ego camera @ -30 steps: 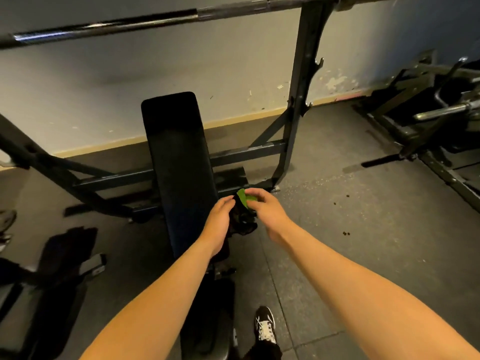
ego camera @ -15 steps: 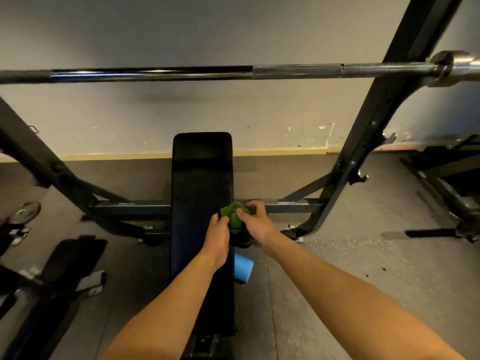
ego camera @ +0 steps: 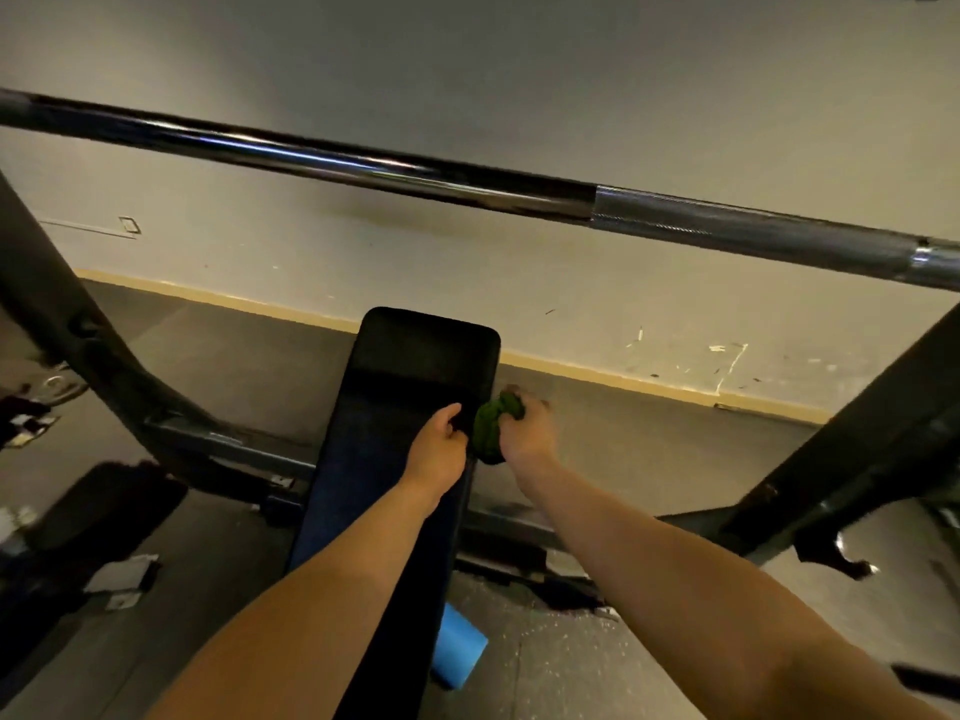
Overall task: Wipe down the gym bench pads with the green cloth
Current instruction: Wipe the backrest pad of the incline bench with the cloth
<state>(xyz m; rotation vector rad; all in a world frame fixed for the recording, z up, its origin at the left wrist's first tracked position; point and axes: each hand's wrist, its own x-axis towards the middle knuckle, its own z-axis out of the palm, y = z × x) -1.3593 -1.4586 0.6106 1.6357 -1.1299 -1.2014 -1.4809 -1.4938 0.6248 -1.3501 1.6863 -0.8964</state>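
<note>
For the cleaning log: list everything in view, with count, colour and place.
bench pad: one, black, centre, running toward the wall
green cloth: one, green, bunched by the pad's right edge, held
barbell: one, dark and silver, across the upper frame
rack uprights: two, black, left and right of the bench
blue object: one, light blue, on the floor right of the bench
left hand: one, over the pad beside the cloth, grip unclear
right hand: one, grips the cloth
</note>
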